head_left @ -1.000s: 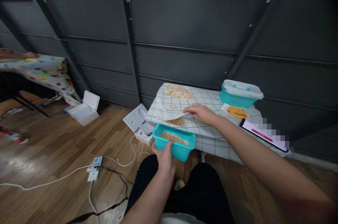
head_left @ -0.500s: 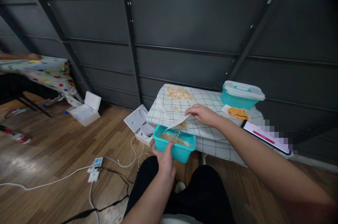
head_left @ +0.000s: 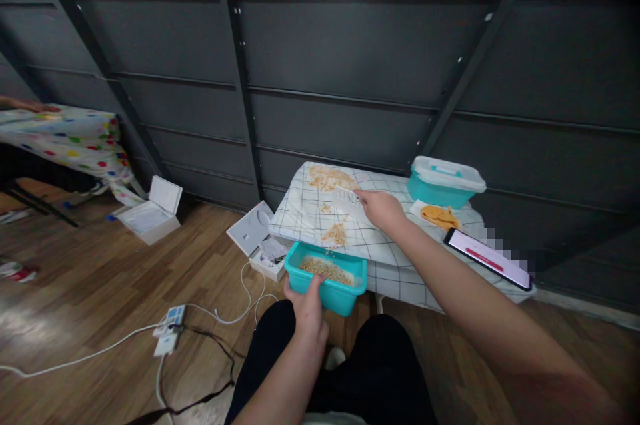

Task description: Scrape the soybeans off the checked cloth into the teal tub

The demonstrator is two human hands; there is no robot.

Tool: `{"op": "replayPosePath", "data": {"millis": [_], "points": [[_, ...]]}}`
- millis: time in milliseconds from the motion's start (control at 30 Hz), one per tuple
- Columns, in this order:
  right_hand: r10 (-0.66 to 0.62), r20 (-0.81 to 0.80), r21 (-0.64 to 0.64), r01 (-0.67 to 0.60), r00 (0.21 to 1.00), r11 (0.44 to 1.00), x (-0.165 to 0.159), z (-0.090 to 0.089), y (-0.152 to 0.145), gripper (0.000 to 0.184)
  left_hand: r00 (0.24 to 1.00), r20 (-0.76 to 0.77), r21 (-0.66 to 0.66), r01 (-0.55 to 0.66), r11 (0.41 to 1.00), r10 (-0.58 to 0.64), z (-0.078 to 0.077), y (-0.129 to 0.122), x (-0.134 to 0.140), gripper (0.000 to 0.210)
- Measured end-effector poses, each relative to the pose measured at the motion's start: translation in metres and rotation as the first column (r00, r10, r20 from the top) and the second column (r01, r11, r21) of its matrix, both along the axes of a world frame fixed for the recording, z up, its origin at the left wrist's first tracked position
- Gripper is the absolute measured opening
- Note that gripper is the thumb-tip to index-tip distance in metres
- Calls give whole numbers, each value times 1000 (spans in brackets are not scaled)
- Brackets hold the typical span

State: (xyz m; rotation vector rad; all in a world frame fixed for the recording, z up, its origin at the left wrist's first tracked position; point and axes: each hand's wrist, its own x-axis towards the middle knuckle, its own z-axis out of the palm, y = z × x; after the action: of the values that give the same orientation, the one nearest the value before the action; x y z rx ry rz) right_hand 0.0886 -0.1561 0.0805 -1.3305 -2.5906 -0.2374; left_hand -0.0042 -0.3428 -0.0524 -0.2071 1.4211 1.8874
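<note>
My left hand [head_left: 309, 310] grips the near side of a turquoise plastic tub [head_left: 345, 305], held at the table's front edge above my knees. Yellowish beans or grains [head_left: 326, 270] and some whitish ones lie in it. My right hand [head_left: 383, 210] is closed on the edge of a thin white slotted card [head_left: 346, 198], tilted over the tabletop. Behind the card spreads a large patch of mixed pale and yellow grains [head_left: 330, 178]. A smaller pile of yellow grains [head_left: 336, 234] sits on the cloth just above the tub's rim.
A lidded turquoise box [head_left: 445, 188], an orange cloth [head_left: 440, 217] and a phone [head_left: 490, 258] lie on the right of the checked tablecloth [head_left: 385, 248]. On the floor at left are an open white box [head_left: 270, 258], a power strip [head_left: 170, 330] and cables. Another person's arm [head_left: 25, 105] rests at a dotted table.
My right hand has moved the card from over the tub back and away across the table. Grains that were falling into the tub have settled; a pile shows at the table edge.
</note>
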Motion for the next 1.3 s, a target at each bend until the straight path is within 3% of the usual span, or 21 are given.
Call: {"op": "replayPosePath", "data": {"millis": [200, 433, 667, 1033, 1300], "points": [[46, -59, -57, -49, 997, 997, -9, -4, -8, 40, 1000, 1, 2, 6, 1000, -6, 3, -1, 3, 81], [23, -55, -55, -26, 998, 998, -13, -2, -48, 36, 1000, 25, 37, 18, 999, -19, 9, -3, 4, 78], [34, -67, -72, -39, 997, 997, -16, 0, -80, 34, 999, 14, 36, 43, 998, -43, 6, -3, 2, 77], [113, -119, -64, -121, 986, 991, -11, 5, -97, 32, 1000, -16, 61, -5, 998, 6, 0, -2, -1, 75], [72, -113, 10, -71, 991, 997, -19, 11, -87, 37, 1000, 5, 46, -17, 999, 17, 5, -2, -5, 82]]}}
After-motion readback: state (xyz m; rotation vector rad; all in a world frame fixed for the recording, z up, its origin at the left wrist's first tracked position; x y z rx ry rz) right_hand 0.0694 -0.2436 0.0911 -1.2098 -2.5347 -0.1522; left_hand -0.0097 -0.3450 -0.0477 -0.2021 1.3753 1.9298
